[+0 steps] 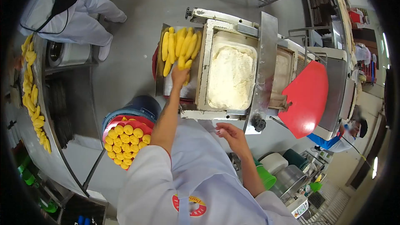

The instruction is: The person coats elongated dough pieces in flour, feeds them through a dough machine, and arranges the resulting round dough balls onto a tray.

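Observation:
Long yellow dough rolls (183, 43) lie side by side in a metal tray (159, 58) at the left end of the machine. My left hand (180, 76) reaches in at their near ends, its fingers closed around the end of a roll. Below the machine's near edge, in front of my apron, my right hand (231, 136) is held with loosely bent fingers and the thumb apart. I see nothing in it. Beside the tray, a white tub (255, 64) of pale, creamy filling sits in the machine's frame (203, 64).
Round yellow dough pieces (125, 141) fill a red-lined blue bin (141, 106) at my left. More yellow pieces (31, 96) line a metal table (50, 141). A red guard (306, 100) sticks out at right. A person in white (87, 21) stands at far left.

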Demonstrator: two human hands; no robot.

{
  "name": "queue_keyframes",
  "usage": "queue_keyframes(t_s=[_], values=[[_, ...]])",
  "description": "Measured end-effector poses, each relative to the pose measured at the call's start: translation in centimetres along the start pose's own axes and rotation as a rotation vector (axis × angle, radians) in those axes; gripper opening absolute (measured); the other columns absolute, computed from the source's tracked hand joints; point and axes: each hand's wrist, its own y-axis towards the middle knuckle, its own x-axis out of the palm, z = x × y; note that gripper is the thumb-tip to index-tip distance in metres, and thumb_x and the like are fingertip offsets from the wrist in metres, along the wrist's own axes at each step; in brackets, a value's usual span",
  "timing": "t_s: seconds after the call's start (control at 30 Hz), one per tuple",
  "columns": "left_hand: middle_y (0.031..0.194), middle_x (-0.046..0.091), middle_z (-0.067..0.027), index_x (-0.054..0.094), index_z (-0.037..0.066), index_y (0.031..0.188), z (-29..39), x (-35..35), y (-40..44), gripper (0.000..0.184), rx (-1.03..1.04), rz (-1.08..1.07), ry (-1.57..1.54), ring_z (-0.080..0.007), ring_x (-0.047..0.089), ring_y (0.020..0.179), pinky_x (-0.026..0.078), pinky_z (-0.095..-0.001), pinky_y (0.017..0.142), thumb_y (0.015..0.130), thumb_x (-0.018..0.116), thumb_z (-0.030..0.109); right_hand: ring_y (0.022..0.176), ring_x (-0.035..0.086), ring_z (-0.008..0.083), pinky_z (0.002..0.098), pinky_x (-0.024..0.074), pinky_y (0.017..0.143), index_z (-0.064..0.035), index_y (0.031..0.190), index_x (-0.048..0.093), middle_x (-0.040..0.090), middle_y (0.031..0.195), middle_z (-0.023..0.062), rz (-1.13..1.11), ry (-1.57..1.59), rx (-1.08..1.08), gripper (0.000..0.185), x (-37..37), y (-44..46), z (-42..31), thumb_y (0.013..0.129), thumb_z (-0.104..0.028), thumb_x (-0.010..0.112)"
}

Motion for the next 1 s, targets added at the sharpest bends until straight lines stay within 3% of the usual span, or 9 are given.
queue_keyframes(t_s=[0.07,0.17,0.27,0.33,0.43,0.53,0.77,0.97,1.0], values=[[0.108,0.066,-0.0101,0.059,0.001,0.122,-1.5,-2.2,-0.4,0.044,-0.005,-0.039,-0.576,-0.0259,0.065,0.099,0.051,-0.0390,0.086,0.083,0.067,0.020,0.101,0.064,0.0172,0.0316,0.0512,0.090,-0.0003,0.133,0.056,0.065,0.120,0.0120,0.054,0.051,-0.035,0.041,-0.9,1.0,-0.4,0.095,-0.010,0.064],[0.110,0.064,-0.0069,0.056,0.001,0.124,5.8,-7.1,-6.7,0.043,0.075,-0.275,-0.752,-0.0203,0.062,0.102,0.049,-0.0342,0.090,0.087,0.065,0.022,0.110,0.060,0.0194,0.0343,0.0520,0.091,-0.0020,0.145,0.042,0.059,0.128,0.0143,0.177,0.082,-0.200,0.060,0.8,4.0,-4.2,0.092,-0.011,0.068],[0.126,0.060,-0.0143,0.048,0.000,0.138,13.2,-6.2,-13.5,0.059,0.208,-0.403,-0.442,-0.0297,0.056,0.118,0.040,-0.0365,0.105,0.095,0.062,0.038,0.120,0.054,0.0239,0.0343,0.0489,0.096,-0.0042,0.147,0.035,0.055,0.129,0.0141,0.111,0.139,-0.311,0.069,5.7,9.0,-8.7,0.091,-0.025,0.070],[0.144,0.046,-0.0209,0.040,-0.002,0.145,14.2,-6.8,-13.6,0.073,0.295,-0.491,-0.262,-0.0332,0.040,0.137,0.029,-0.0382,0.114,0.096,0.057,0.048,0.089,0.061,0.0210,0.0285,0.0518,0.070,-0.0048,0.130,0.046,0.060,0.108,0.0116,0.068,0.257,-0.263,0.056,5.6,11.6,-7.9,0.087,-0.028,0.074],[0.154,0.029,-0.0252,0.038,-0.006,0.146,16.1,-7.2,-5.8,0.081,0.200,-0.035,0.049,-0.0368,0.022,0.147,0.018,-0.0413,0.119,0.093,0.058,0.052,0.056,0.052,0.0146,0.0251,0.0380,0.043,-0.0061,0.114,0.050,0.060,0.088,0.0077,0.080,0.658,-0.101,0.041,4.5,10.2,-9.2,0.087,-0.028,0.073],[0.153,0.028,-0.0284,0.040,-0.008,0.143,10.2,-1.4,3.6,0.082,0.053,0.299,0.614,-0.0428,0.021,0.145,0.017,-0.0484,0.119,0.088,0.067,0.048,0.066,0.058,0.0177,0.0293,0.0458,0.055,-0.0035,0.118,0.050,0.060,0.091,0.0098,0.060,0.634,-0.184,0.046,1.6,7.6,-8.0,0.087,-0.031,0.072],[0.133,0.050,-0.0260,0.050,-0.004,0.129,6.6,2.6,5.5,0.068,0.453,0.402,0.528,-0.0456,0.032,0.137,0.021,-0.0523,0.116,0.078,0.077,0.034,0.078,0.060,0.0202,0.0341,0.0498,0.068,-0.0012,0.121,0.049,0.061,0.095,0.0111,0.279,0.638,-0.206,0.043,-0.7,1.9,-6.2,0.091,-0.023,0.069],[0.125,0.057,-0.0252,0.055,-0.001,0.121,10.0,1.1,4.6,0.059,-0.137,0.158,0.274,-0.0412,0.043,0.129,0.035,-0.0501,0.107,0.075,0.079,0.027,0.082,0.060,0.0192,0.0340,0.0506,0.069,-0.0016,0.124,0.048,0.062,0.098,0.0111,0.318,0.724,-0.208,0.042,-0.2,1.4,-4.7,0.093,-0.020,0.068],[0.122,0.059,-0.0248,0.056,-0.001,0.120,9.3,1.7,4.4,0.058,-0.077,0.216,0.362,-0.0408,0.047,0.125,0.038,-0.0493,0.104,0.074,0.080,0.026,0.082,0.060,0.0190,0.0339,0.0507,0.069,-0.0017,0.125,0.048,0.061,0.099,0.0111,0.319,0.731,-0.210,0.042,-0.2,1.3,-4.6,0.093,-0.021,0.068]])
